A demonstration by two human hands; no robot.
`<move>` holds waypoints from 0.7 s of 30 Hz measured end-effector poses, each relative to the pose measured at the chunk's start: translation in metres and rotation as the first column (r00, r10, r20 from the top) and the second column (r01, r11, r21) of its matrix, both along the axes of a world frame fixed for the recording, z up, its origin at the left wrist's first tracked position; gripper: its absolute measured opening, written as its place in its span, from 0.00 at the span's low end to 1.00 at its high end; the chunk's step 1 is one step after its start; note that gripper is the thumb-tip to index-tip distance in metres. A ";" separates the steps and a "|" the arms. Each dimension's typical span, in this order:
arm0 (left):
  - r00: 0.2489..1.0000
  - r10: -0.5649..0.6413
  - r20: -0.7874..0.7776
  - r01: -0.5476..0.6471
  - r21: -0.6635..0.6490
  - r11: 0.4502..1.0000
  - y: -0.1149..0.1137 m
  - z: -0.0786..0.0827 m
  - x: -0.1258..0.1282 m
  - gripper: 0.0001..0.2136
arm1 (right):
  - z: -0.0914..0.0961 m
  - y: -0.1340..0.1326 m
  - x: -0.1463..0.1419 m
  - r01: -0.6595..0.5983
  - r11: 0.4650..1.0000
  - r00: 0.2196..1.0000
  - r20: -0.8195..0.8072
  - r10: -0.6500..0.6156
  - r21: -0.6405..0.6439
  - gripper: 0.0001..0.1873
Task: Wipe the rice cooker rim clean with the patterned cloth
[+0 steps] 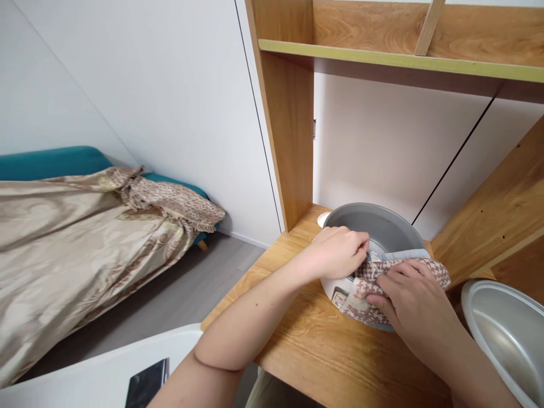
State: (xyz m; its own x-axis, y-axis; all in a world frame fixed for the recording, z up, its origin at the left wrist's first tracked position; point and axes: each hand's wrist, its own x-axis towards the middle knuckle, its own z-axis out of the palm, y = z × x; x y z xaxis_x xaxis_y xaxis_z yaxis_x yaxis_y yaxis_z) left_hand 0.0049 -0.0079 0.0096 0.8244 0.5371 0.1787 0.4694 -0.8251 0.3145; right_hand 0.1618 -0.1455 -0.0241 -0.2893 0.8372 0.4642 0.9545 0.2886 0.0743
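As I look down through the head view, a wooden counter (331,351) lies beneath both my hands, with a wooden upright (293,141) beyond my left hand (344,249) and a green-edged shelf (382,56) above and beyond my right hand (406,292). Well to the left of my left hand, a beige patterned cover (85,243) drapes over a teal sofa (51,161) against a white wall (170,85). Nearer, under my left forearm, a white table (93,362) carries a dark flat object (147,385).

Right at my hands, on the counter, stands a round pot (382,224), grey inside and white outside. A brown-and-white patterned cloth (361,300) with a pale blue edge lies across its near side, under my right hand. That hand has the cloth gathered between thumb and fingers. My left hand is curled over the pot's opening, beside the cloth's end; whether it pinches the fabric I cannot tell. To the right of my right hand sits a silver basin (505,340), light shining on its inner floor.

My left hand, my right hand and the cloth hide much of the pot's inside. The label (340,297) below my left wrist is too small to read. The frame cuts off the basin, and my left forearm partly covers the dark object.
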 end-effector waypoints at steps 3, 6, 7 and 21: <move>1.000 -0.007 -0.002 0.007 -0.009 1.000 0.000 0.000 0.000 0.12 | 0.000 0.001 -0.001 -0.003 1.000 1.000 -0.001 0.003 0.013 0.15; 1.000 -0.010 -0.014 0.010 -0.020 1.000 0.001 -0.002 0.000 0.14 | -0.001 0.001 -0.003 -0.014 0.999 1.000 -0.002 0.014 0.030 0.17; 1.000 -0.006 -0.019 0.006 -0.021 1.000 0.001 -0.002 0.000 0.14 | -0.001 0.002 -0.004 -0.015 0.999 1.000 -0.002 0.015 0.043 0.19; 0.997 -0.041 -0.062 0.043 0.037 0.998 0.004 0.000 -0.003 0.18 | -0.012 0.010 -0.023 0.020 0.975 1.000 0.015 -0.024 0.220 0.27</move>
